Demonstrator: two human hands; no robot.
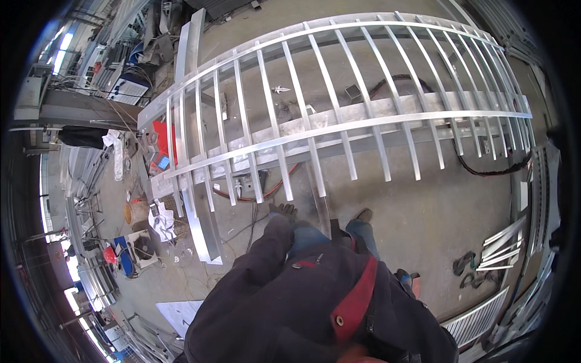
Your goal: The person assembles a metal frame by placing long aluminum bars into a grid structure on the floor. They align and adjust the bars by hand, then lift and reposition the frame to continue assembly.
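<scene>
A long silvery metal railing panel with many upright bars lies across metal support beams in front of me. My left hand, in a dark glove, hangs by my left leg just short of the bars' near ends. Its fingers are partly spread and hold nothing that I can see. Low at my right side, partly hidden by my dark jacket, is what looks like my right hand. A small reddish-brown piece shows beside it; whether the hand grips it is unclear.
A red machine with a small screen stands beyond the panel's left end. Dark cables run over the floor beneath it. A fan unit and a red helmet lie at left. White metal strips lie at right.
</scene>
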